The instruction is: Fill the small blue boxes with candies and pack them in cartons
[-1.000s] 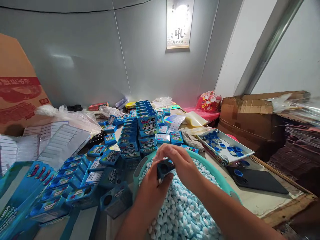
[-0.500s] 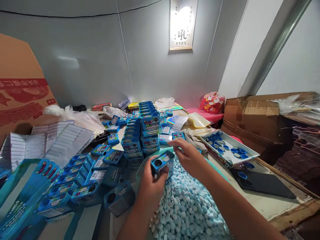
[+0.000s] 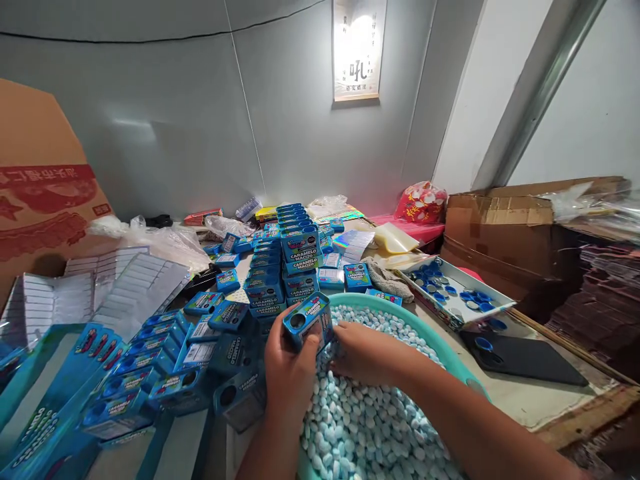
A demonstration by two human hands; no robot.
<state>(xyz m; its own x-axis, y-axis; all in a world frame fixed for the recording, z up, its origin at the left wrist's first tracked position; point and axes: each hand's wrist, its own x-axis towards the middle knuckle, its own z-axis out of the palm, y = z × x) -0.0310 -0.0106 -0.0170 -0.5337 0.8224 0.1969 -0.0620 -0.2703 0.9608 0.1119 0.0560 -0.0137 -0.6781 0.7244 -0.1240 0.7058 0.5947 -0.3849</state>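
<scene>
Left hand (image 3: pixel 294 360): fingers closed around a blue box (image 3: pixel 309 321), held over the basin's left side, round hole facing up
Right hand (image 3: pixel 357 351): fingers curled down into the candies; grip cannot be told
Teal basin (image 3: pixel 450 353): near, full of pale blue and white candies (image 3: pixel 370 427)
White tray (image 3: pixel 493 308): right, holds blue caps (image 3: pixel 475 298)
Stacked blue boxes (image 3: pixel 300 253): beyond the basin, to its left

Candies (image 3: pixel 370 427) lie in the basin (image 3: pixel 450 353), right of the boxes (image 3: pixel 170 353).
</scene>
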